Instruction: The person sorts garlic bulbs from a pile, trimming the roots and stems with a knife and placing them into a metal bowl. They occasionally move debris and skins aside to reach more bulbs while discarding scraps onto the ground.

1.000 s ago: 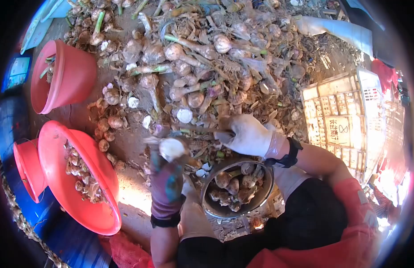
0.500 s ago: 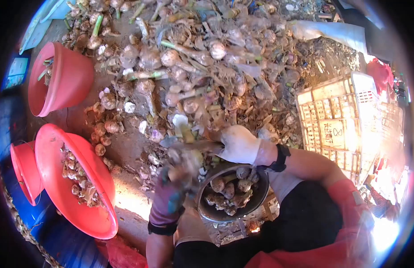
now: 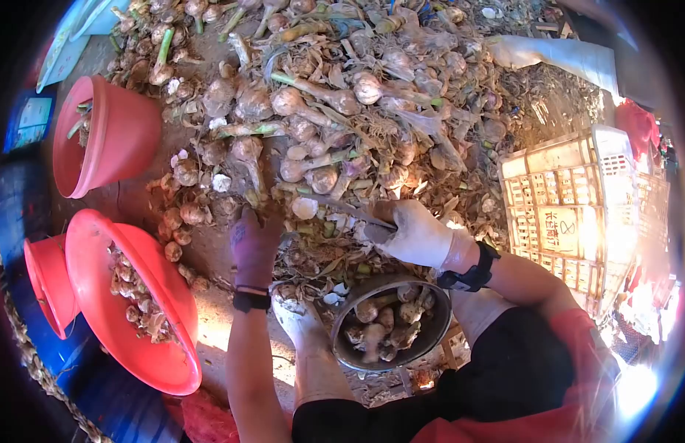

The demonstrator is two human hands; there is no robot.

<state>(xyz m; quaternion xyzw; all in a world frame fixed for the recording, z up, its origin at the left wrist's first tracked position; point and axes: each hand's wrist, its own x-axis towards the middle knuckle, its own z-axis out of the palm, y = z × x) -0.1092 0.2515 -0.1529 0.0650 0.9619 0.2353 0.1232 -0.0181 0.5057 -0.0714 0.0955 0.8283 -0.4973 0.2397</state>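
My left hand (image 3: 254, 247), in a purple glove, reaches to the near edge of the garlic pile (image 3: 305, 111). Its fingers are stretched out and apart, close to the stalk of a garlic bulb (image 3: 246, 151); they look to hold nothing. In a white glove, my right hand (image 3: 415, 235) grips a knife (image 3: 350, 210), its blade pointing left over the cut stalks. Below that hand, between my legs, a dark round basin (image 3: 390, 362) contains several trimmed garlic bulbs (image 3: 409, 311). One bulb (image 3: 372, 338) in it is blurred by motion.
At left stand a red basin (image 3: 183, 325) with garlic pieces, a smaller red bucket (image 3: 47, 284) and a pink bucket (image 3: 128, 140). A plastic crate (image 3: 553, 192) is at right, with a pale sheet (image 3: 564, 55) behind it. Loose garlic bulbs (image 3: 182, 236) lie near the red basin.
My left hand has moved up and left, from beside the basin to the pile; the blurred thing in it is gone. The knife has drawn slightly right with my right hand.
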